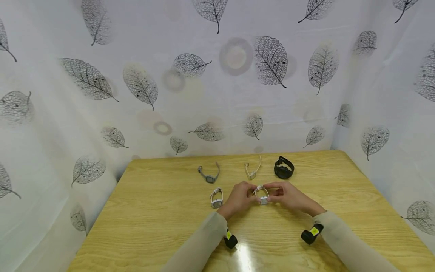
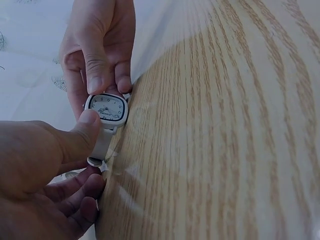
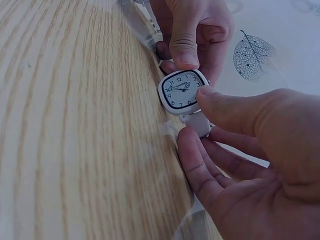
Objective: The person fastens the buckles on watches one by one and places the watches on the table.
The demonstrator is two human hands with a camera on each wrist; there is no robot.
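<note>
Between both hands is a white wristwatch [image 1: 264, 200] with a rounded square case and a white strap. My left hand [image 1: 240, 198] grips its left side, the thumb on the case edge. From the other side my right hand [image 1: 289, 196] pinches it, thumb at the case and fingers behind the strap. In the right wrist view the dial of the white wristwatch [image 3: 182, 92] faces up, with dark numerals and a black ring. Just left of my left hand lies another white watch [image 1: 216, 203], its strap standing in a loop.
Farther back on the wooden table [image 1: 153, 215] lie a grey watch [image 1: 210, 179], a pale cream watch [image 1: 252, 175] with its strap undone, and a black watch [image 1: 283, 172]. A leaf-patterned curtain [image 1: 231, 94] surrounds the back and sides.
</note>
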